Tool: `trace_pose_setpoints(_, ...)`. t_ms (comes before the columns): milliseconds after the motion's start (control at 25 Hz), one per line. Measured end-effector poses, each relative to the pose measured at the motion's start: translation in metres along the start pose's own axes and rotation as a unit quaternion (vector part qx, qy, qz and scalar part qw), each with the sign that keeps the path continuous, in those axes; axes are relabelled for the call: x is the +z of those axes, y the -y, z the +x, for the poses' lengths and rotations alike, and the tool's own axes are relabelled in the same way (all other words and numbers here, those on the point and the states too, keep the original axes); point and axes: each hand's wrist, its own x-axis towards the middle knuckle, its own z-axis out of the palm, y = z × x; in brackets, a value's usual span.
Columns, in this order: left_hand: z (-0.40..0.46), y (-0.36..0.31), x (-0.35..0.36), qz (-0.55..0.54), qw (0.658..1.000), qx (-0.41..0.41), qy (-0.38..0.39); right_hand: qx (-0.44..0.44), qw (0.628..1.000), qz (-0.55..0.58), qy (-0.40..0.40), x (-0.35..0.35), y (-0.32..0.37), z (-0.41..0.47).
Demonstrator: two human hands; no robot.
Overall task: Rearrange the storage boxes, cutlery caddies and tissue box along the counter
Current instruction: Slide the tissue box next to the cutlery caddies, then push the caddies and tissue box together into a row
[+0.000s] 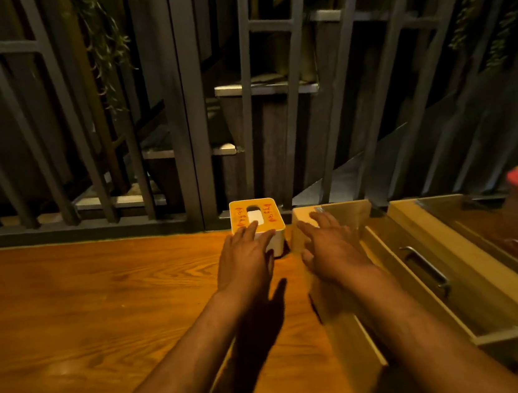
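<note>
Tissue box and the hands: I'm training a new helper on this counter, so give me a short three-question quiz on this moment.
1. True or false: the left hand rests its fingers on the tissue box.
2. What lies under the right hand?
A. a red lid
B. a pale wooden box
C. a metal handle
3. Fill in: the tissue box stands at the far edge of the counter, against the dark ______.

Key:
1. True
2. B, the wooden box just right of the tissue box
3. railing
</note>
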Motion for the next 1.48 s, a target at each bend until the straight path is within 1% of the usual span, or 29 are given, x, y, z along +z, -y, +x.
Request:
trace_pose_setpoints(120, -0.049, -0.057, -0.006, -0.057, 0.997, 0.024, -0.047, 0.02, 0.999, 0.019, -0.028, -0.017, -0.034, -0.058)
trace_pose_setpoints(240, -0.09, -0.112, -0.002, -0.06, 0.996, 0.03, -0.055, 0.008, 0.999, 0.039, -0.031, -0.028, -0.065, -0.104)
trace_pose_setpoints(360, -0.119, -0.154, 0.005, -0.037, 0.999, 0.004, -0.02, -0.011, 0.998, 0.054, -0.005, -0.037, -0.103, -0.142)
trace_pose_setpoints(520, -0.152, -0.19, 0.022, 0.015, 0.997, -0.035, 0.069, -0.06, 0.997, 0.044, 0.017, -0.043, -0.155, -0.174)
trace_pose_setpoints(600, -0.157, -0.194, 0.024, 0.07, 0.993, -0.041, 0.091, -0.081, 0.995, 0.035, 0.037, -0.043, -0.168, -0.18)
trace_pose_setpoints(720, -0.152, -0.191, 0.026, 0.123, 0.99, -0.029, 0.062, -0.119, 0.991, -0.034, 0.057, -0.042, -0.179, -0.18)
trace_pose_setpoints(840, -0.14, -0.183, 0.03, 0.127, 0.99, -0.026, 0.049, -0.133, 0.989, -0.053, 0.043, -0.037, -0.174, -0.167)
trace_pose_setpoints(1160, -0.089, -0.15, 0.039, 0.122, 0.991, -0.008, 0.046, -0.102, 0.992, -0.053, 0.049, -0.024, -0.165, -0.109)
trace_pose_setpoints(1480, -0.048, -0.128, 0.047, 0.111, 0.993, 0.01, 0.041, -0.088, 0.993, -0.058, 0.045, -0.011, -0.163, -0.064)
